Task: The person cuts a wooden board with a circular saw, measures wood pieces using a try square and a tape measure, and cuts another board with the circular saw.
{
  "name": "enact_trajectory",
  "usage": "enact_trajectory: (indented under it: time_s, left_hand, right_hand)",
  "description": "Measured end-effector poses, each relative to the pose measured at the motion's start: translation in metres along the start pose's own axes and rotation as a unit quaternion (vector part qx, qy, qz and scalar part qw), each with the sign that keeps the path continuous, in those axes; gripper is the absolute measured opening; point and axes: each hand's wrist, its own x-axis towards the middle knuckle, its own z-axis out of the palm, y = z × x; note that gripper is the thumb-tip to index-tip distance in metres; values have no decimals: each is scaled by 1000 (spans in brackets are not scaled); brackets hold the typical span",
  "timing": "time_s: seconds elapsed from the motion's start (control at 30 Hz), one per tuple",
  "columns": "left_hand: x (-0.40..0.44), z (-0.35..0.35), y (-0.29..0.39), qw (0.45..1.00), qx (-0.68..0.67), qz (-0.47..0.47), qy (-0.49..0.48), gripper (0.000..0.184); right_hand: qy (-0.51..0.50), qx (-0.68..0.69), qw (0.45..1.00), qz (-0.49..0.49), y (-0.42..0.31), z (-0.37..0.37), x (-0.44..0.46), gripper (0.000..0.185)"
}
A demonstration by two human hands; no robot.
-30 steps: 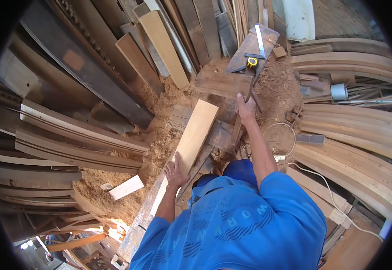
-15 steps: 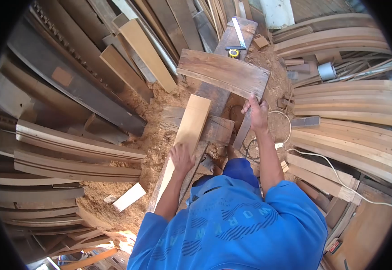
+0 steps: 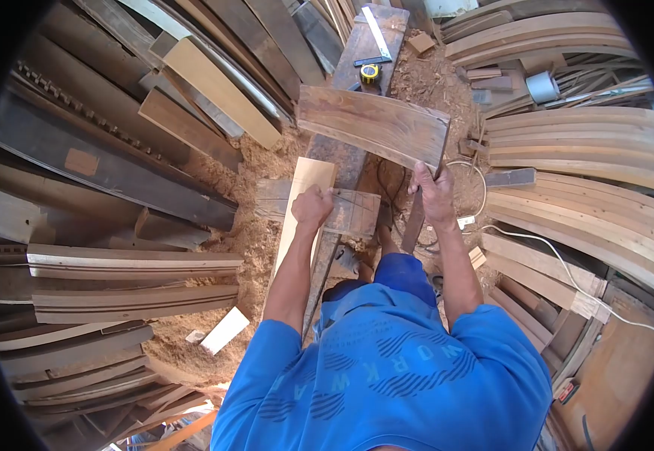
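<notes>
My right hand (image 3: 436,197) grips the lower right corner of a wide brown board (image 3: 376,124), which is tilted across the far part of the bench. Below that hand a narrow dark wooden strip (image 3: 414,224) slopes down; how it joins the board is hidden. My left hand (image 3: 312,207) rests with curled fingers over a long pale plank (image 3: 291,233). What is inside those fingers, if anything, cannot be seen. The plank lies lengthwise over a short weathered crosspiece (image 3: 354,214). Beyond the brown board are a yellow tape measure (image 3: 370,73) and a try square (image 3: 376,36).
The low bench (image 3: 339,159) stands in sawdust (image 3: 255,177). Long planks and curved beams (image 3: 135,264) crowd the left side; stacked curved timbers (image 3: 578,169) fill the right. A white cable (image 3: 548,263) runs along the right. A small pale offcut (image 3: 225,331) lies at lower left.
My left hand has slid forward along the pale plank, and its fingers have gone from spread to curled. My right hand stays at the brown board's corner. The whole view has shifted slightly.
</notes>
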Motion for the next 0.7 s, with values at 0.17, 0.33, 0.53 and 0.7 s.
enact_trajectory:
  time_s: [0.17, 0.33, 0.53, 0.7]
  left_hand:
    - [23, 37, -51, 987, -125, -39, 90, 43]
    - [-33, 11, -69, 989, -71, -59, 114, 82]
    - [-102, 36, -98, 995, 64, -77, -31, 130]
    - [-101, 23, -89, 994, 19, -94, -57, 127]
  right_hand:
    - [-15, -7, 1000, 17, 9, 0, 12, 32]
    - [-27, 60, 997, 46, 29, 23, 12, 33]
    - [-36, 106, 982, 154, 75, 53, -18, 36]
    - [-49, 44, 968, 243, 140, 63, -67, 43]
